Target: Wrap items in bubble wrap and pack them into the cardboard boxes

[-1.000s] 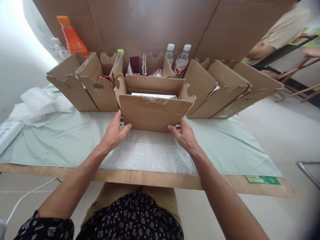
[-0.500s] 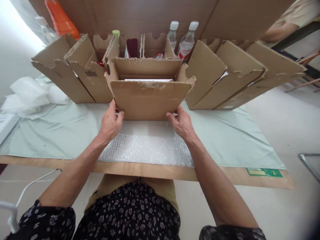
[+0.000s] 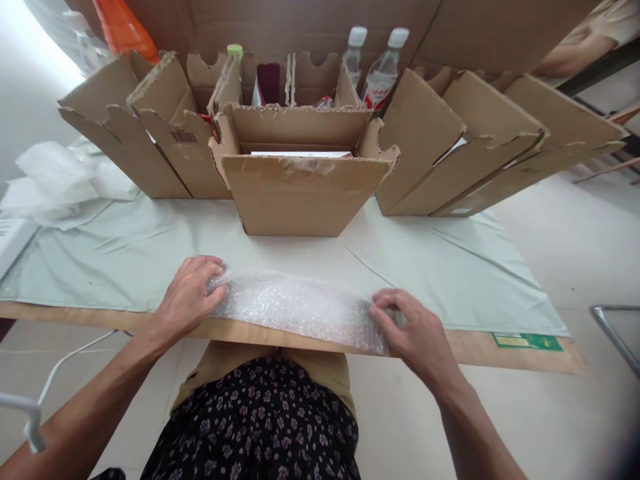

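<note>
A strip of bubble wrap (image 3: pixel 295 303) lies along the front edge of the table, with its lower right corner over the wooden edge. My left hand (image 3: pixel 193 290) pinches its left end between thumb and fingers. At the other end, my right hand (image 3: pixel 403 320) grips the upper right corner of the wrap. Just beyond the wrap stands an open cardboard box (image 3: pixel 303 200), touched by neither hand. Something white and flat (image 3: pixel 300 154) shows inside it, mostly hidden by the front wall.
Several slanted cardboard boxes (image 3: pixel 415 140) stand on the right, others (image 3: pixel 170 143) on the left. Behind are two clear bottles (image 3: pixel 383 73) and an orange bottle (image 3: pixel 125 30). Crumpled white plastic (image 3: pixel 55 180) lies at left. Another person's arm (image 3: pixel 577 57) shows at upper right.
Both hands have left the lower corners of the middle cardboard box and come toward me. They now hold the two ends of the bubble wrap, which has shifted slightly.
</note>
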The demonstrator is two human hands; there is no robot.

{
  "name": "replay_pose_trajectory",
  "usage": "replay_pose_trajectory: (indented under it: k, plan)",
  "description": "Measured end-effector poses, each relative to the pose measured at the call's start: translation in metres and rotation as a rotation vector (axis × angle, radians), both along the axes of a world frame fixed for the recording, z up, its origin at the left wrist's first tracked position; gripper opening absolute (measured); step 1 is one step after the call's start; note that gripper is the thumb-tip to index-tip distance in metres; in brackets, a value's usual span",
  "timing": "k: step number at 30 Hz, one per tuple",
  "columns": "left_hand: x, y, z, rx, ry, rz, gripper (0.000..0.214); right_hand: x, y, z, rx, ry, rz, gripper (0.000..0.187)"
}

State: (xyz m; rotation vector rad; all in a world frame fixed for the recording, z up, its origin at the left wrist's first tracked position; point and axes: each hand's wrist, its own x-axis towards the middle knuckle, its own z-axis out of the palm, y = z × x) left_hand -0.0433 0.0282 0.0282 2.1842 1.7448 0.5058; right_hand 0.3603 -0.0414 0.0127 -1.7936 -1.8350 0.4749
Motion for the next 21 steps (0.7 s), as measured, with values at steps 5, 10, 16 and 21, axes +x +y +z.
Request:
replay_pose_trajectory:
  k: [5,10,16,21]
  plan:
    - [0.02,0.012,0.034,0.203,0.039,-0.03,0.016,-0.036,-0.063,0.002,-0.246,0.409,-0.006,0.029]
    - [0.088,0.045,0.03,0.492,0.107,-0.377,0.031,-0.086,-0.127,-0.037,-0.374,0.735,-0.082,0.067]
    - [0.117,0.002,0.01,0.437,-0.208,-0.623,0.05,-0.113,-0.152,-0.05,-0.308,0.906,-0.178,0.066]
    - [0.063,-0.057,-0.001,-0.3,-0.662,-0.705,0.038,-0.108,-0.128,-0.03,-0.336,1.164,0.017,0.022]
